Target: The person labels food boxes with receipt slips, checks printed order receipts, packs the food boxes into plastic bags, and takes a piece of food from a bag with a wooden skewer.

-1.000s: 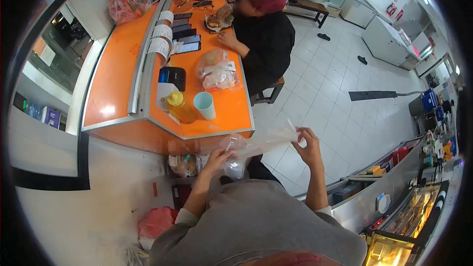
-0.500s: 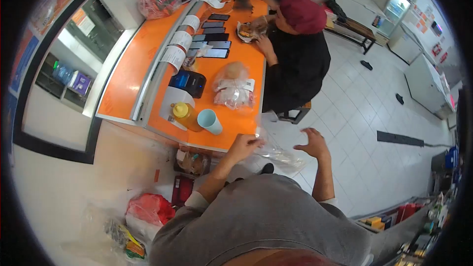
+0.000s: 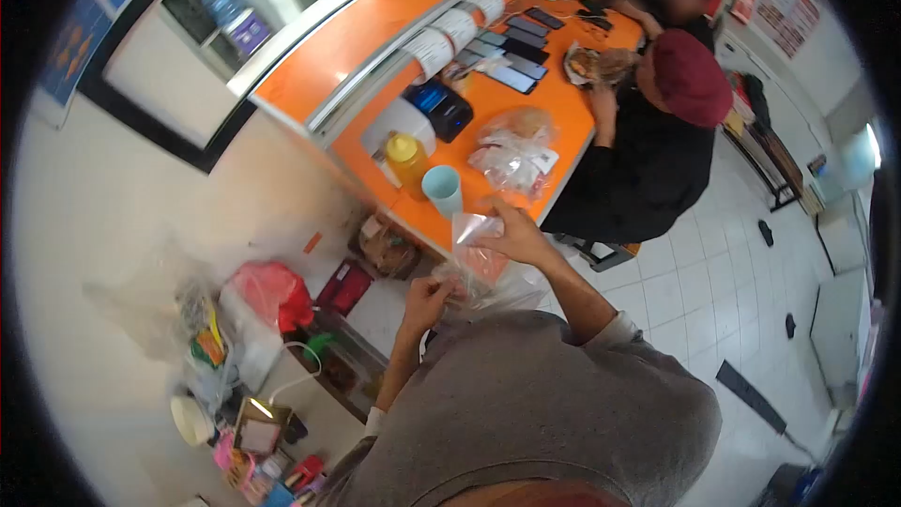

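Observation:
A clear plastic bag (image 3: 488,284) stretches between my hands, in front of my chest by the counter's near corner. Its lower left part is pinched by my left hand (image 3: 431,301), fingers closed. Higher up, my right hand (image 3: 516,233) is closed on the bag's upper edge. Just beyond the bag stands a light blue cup (image 3: 442,191) beside a yellow squeeze bottle (image 3: 406,164). Food wrapped in clear plastic (image 3: 514,152) lies farther along the orange counter (image 3: 488,122). What the bag contains, if anything, I cannot make out.
A black receipt printer (image 3: 439,110) and several phones (image 3: 526,52) are on the counter. On its right side a co-worker in a maroon cap (image 3: 693,78) sits with food in paper (image 3: 587,66). Red bags (image 3: 270,293) and boxes crowd the lower left.
The view has swung left. My right hand, spread and apart from the bag before, has come across and closed on its upper edge. My left hand now holds the bag lower down.

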Motion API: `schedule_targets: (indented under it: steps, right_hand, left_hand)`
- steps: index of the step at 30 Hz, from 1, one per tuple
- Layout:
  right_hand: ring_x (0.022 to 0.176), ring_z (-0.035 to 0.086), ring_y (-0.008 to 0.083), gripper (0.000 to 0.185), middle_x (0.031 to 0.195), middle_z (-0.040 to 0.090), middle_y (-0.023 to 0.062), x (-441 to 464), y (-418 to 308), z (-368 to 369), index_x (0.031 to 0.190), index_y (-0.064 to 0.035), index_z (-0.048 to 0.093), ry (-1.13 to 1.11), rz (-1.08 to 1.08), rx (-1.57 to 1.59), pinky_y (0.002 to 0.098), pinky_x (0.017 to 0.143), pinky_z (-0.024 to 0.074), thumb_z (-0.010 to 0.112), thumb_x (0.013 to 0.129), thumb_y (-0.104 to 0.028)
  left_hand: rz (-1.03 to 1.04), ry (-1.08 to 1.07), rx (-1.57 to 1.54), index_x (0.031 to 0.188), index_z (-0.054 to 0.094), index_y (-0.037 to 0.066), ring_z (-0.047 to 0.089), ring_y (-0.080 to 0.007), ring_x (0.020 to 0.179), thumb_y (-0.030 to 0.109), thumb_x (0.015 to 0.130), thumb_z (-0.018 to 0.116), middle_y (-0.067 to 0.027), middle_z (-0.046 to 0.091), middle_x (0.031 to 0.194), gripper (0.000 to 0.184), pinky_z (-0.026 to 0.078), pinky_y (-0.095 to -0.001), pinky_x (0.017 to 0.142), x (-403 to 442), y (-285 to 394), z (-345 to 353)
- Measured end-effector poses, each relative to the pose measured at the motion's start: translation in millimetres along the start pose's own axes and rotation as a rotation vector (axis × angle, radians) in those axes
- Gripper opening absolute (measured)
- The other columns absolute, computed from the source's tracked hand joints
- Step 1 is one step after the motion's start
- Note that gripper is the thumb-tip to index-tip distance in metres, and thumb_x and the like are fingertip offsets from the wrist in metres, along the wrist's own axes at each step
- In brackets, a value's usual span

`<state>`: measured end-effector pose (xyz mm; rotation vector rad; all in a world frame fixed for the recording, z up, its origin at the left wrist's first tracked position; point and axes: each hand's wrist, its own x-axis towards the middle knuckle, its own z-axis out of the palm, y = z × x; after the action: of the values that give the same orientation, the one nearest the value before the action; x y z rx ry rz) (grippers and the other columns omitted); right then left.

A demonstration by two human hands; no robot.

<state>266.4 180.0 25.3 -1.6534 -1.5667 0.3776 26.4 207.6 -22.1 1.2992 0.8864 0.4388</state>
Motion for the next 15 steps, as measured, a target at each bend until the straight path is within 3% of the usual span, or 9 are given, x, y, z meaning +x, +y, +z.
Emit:
schedule_targets:
  steps: [1,4,7,10,13,15]
  right_hand:
    - [0.099,0.059,0.0264,0.057,0.106,0.063,0.017,3,-15,5,0.114,-0.0006,0.061,0.156,-0.055,-0.217,0.0353,0.084,0.0467,0.083,0.071,-0.032]
    - [0.082,0.061,0.0298,0.049,0.085,0.063,0.016,1,-49,16,0.095,-0.0005,0.065,-0.249,0.041,-0.108,0.0393,0.078,0.0476,0.079,0.071,-0.041]
    - [0.065,0.059,0.0291,0.046,0.068,0.062,0.0154,-18,-68,41,0.075,-0.0004,0.064,-0.736,0.117,0.132,0.0421,0.069,0.0474,0.075,0.074,-0.045]
    - [0.064,0.058,0.0276,0.041,0.07,0.062,0.0175,-32,-63,75,0.074,-0.0011,0.063,-0.757,-0.192,0.258,0.041,0.064,0.0465,0.071,0.078,-0.041]
    - [0.066,0.063,0.0302,0.023,0.07,0.062,0.0168,-28,-43,84,0.077,-0.0028,0.061,-0.609,-0.229,0.284,0.0439,0.06,0.0456,0.069,0.077,-0.024]
    - [0.063,0.062,0.03,0.014,0.07,0.06,0.0169,-1,-37,26,0.075,-0.0031,0.058,-0.183,-0.011,0.15,0.0428,0.057,0.0445,0.067,0.076,-0.014]
  left_hand:
    - [0.026,0.06,-0.075,0.1,0.067,-0.005,0.066,-0.0142,0.075,0.01,0.088,0.066,-0.0091,0.07,0.086,0.019,0.054,-0.0278,0.068,-10,-1,0]
    - [0.089,0.203,-0.264,0.101,0.062,-0.001,0.066,-0.0151,0.079,0.008,0.083,0.07,-0.0094,0.069,0.089,0.022,0.053,-0.0286,0.073,-45,-11,-7]
    - [0.19,0.377,-0.414,0.113,0.061,0.001,0.065,-0.0138,0.081,0.005,0.081,0.072,-0.0097,0.067,0.099,0.034,0.051,-0.025,0.069,-69,-14,13]
    - [0.222,0.502,-0.116,0.102,0.059,0.001,0.063,-0.0135,0.08,0.004,0.079,0.074,-0.0096,0.065,0.097,0.028,0.051,-0.0258,0.067,-70,-39,25]
    - [-0.092,0.848,0.091,0.086,0.053,0.004,0.059,-0.0112,0.076,0.002,0.078,0.073,-0.0051,0.06,0.086,0.021,0.05,-0.0252,0.066,-104,-33,7]
    - [0.348,1.023,-0.53,0.078,0.048,0.008,0.054,-0.0086,0.07,-0.002,0.079,0.07,0.0003,0.053,0.075,0.024,0.048,-0.0243,0.065,-143,-62,-41]
